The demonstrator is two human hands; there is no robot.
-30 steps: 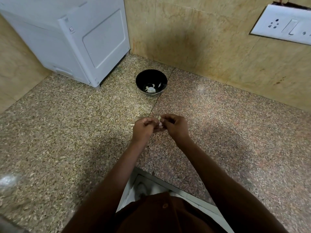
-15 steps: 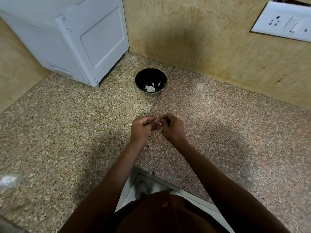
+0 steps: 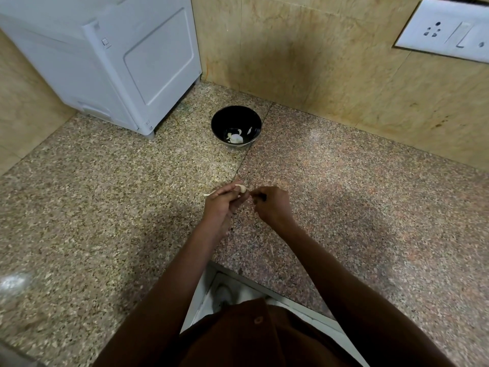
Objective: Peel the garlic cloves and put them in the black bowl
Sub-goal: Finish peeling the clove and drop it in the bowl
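My left hand (image 3: 223,202) pinches a pale garlic clove (image 3: 241,187) at its fingertips above the granite counter. Just right of it, my right hand (image 3: 272,206) has its fingers curled, pinching at the clove's skin; what it holds is too small to make out. A thin pale strip (image 3: 210,193) pokes out past the left hand's far side. The black bowl (image 3: 221,120) stands further back near the wall corner, with a few white garlic pieces (image 3: 235,138) lying in its bottom.
A white appliance (image 3: 119,62) stands on the counter (image 3: 105,207) at the back left, close to the bowl. Beige stone walls close the back, with a white switch plate (image 3: 449,33) at the upper right. The counter's front edge runs just before my body.
The hands, pressed together over the clove, have drawn slightly apart. The clove now shows at my left fingertips. The view has shifted a little.
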